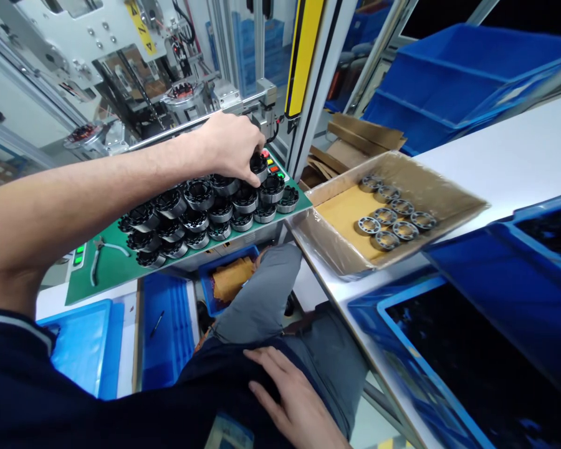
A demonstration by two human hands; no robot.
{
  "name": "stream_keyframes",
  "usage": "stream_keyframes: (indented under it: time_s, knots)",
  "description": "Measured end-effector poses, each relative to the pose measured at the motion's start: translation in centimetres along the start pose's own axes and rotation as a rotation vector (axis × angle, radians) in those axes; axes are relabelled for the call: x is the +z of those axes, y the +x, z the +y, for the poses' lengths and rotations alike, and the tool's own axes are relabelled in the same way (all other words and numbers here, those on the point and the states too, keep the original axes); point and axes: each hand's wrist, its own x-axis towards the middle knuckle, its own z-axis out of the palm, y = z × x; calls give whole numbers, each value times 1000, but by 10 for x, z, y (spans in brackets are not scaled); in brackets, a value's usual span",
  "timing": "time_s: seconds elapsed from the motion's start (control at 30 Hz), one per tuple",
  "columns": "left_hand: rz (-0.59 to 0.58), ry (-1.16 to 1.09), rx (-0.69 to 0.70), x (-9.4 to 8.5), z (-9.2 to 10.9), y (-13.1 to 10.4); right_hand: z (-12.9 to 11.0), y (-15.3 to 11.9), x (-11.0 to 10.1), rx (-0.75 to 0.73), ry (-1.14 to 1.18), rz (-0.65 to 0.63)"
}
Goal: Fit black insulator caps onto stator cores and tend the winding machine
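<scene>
- Risk: the black-and-silver toothed metal rings (199,194) stand in close, touching stacks on a green mat (116,274). A sideways drag by the left hand (236,146) could catch a neighbour's teeth and topple a stack.
- Risk: rings near the mat's front edge could roll off if bumped. The bare forearm, stretched low above the stacks, could be the cause.
- Risk: a knuckle might press one of the coloured buttons (273,169) just beyond the fingers.
- Left grip: thumb and fingers are curved partway closed, seemingly pinching the sides of one upper ring (258,164) at the right end of the group. The far fingertips are hidden, so their contact cannot be told.
- Right grip: the right hand (293,394) lies at the waist against dark clothing, fingers loosely spread, apparently holding nothing.
- Nearby: more silver rings sit in a plastic-lined cardboard box (339,255) to the right.
</scene>
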Motion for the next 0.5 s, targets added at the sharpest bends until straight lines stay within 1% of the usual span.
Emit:
stream_keyframes:
  time_s: [0.1,0.2,0.27,0.3,0.37,0.43,0.5]
  knots:
    - [12,-78,-18,-8,-11,-3,0,1,0,2,-9,-19]
    - [124,-157,-45,-23,-27,-16,4,2,-1,-17,-28,-18]
    - [167,-195,-69,-28,-36,-27,8,4,-1,-30,-42,-10]
    - [170,-214,-84,-27,-40,-32,9,4,0,-36,-47,-7]
    - [172,-248,-112,-21,-44,-39,10,6,0,-47,-51,-6]
    - [194,-264,-124,-10,-44,-43,9,7,0,-48,-52,-23]
    - [219,-255,-127,2,-40,-45,7,8,0,-43,-59,-45]
